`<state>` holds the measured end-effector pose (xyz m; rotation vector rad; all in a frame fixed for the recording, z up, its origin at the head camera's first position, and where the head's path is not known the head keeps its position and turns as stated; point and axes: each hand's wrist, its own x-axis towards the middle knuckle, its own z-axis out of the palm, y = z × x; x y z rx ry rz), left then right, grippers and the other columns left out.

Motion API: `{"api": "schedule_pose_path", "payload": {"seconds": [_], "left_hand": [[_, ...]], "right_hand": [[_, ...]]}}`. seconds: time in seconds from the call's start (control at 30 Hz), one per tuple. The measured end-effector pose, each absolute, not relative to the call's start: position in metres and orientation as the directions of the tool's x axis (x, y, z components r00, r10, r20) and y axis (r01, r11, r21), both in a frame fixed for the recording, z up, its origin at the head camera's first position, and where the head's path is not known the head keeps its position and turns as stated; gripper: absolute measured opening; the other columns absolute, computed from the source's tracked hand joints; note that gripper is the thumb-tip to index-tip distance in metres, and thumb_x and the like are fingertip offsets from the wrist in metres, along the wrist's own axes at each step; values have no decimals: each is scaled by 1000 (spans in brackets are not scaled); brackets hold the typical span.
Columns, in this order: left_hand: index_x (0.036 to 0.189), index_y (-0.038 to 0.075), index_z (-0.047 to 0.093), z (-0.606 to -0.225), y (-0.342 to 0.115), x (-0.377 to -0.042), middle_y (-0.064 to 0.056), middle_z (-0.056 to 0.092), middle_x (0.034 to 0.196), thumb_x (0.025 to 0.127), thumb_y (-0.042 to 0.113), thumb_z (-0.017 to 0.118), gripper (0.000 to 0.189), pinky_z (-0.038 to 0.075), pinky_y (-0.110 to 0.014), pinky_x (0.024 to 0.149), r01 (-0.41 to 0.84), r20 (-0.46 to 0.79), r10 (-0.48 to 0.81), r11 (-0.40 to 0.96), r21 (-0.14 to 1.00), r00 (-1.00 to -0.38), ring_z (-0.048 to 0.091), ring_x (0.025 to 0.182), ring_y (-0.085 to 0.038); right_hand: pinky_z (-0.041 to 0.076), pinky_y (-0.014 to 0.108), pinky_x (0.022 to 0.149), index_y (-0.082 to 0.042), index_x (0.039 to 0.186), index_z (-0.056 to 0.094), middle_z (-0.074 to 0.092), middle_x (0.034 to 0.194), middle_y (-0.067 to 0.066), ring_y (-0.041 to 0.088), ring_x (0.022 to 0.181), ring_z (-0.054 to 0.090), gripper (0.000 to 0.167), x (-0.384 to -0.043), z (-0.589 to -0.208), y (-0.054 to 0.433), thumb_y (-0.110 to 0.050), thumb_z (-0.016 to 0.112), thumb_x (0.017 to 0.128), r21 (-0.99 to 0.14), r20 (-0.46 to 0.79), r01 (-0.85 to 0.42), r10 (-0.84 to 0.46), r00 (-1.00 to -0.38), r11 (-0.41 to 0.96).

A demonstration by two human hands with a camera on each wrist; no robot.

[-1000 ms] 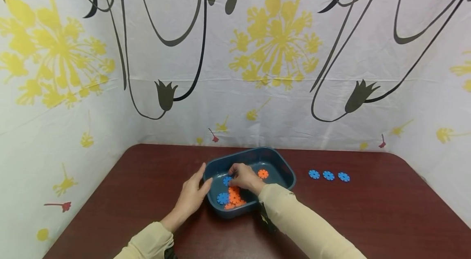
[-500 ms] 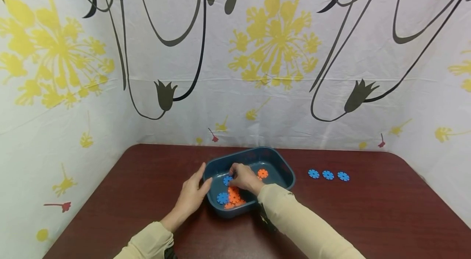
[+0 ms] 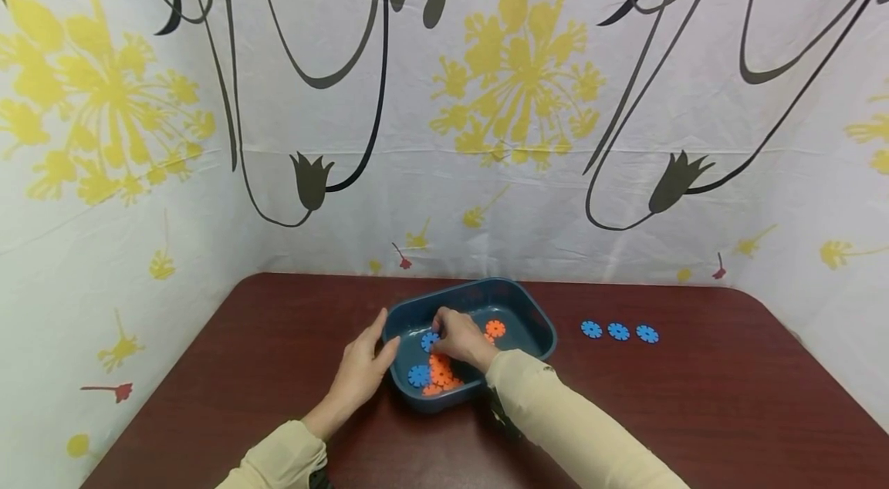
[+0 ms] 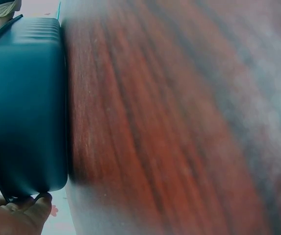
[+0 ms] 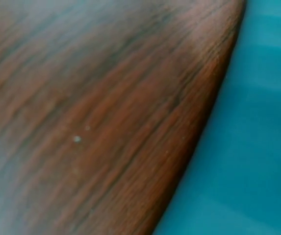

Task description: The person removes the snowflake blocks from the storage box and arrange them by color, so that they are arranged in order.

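Observation:
In the head view, my left hand [image 3: 361,362] rests against the left end of a dark teal plastic bin [image 3: 535,311]. Its fingers lie fairly straight along the outer wall, and the thumb is at the rim. The left wrist view shows the fingertips touching the bin wall [image 4: 27,107]. Inside the bin, my right hand [image 3: 461,338] pinches a blue snowflake disc [image 3: 428,342] between thumb and index finger. Another blue snowflake disc [image 3: 419,376] lies nearer the front, beside several overlapping orange discs [image 3: 441,373]. The right wrist view shows only bin wall [image 5: 248,147] and table.
Three blue snowflake discs [image 3: 619,332] lie in a row on the dark red wooden table [image 3: 694,396], right of the bin. Toward the bin's right end is another orange disc [image 3: 495,328]. A patterned white cloth [image 3: 417,126] hangs behind the table and along its sides.

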<state>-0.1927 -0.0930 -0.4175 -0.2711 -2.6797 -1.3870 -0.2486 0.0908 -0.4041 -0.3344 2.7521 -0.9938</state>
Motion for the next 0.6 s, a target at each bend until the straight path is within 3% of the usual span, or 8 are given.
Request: {"api": "schedule_pose_path", "payload": {"seconds": [0.6], "left_hand": [[147,4,30,-418,-93,-192,-15,35,149,95,23,55,60,35,-50,105,220,192,110,566,795,-975,37,135,-32]], "right_hand": [[50,29,65,-8,89,60,61,84,5,16,71,54,18,-249,-404,94,-3,72,78,-682,-56,-184,-301,-952,708]]}}
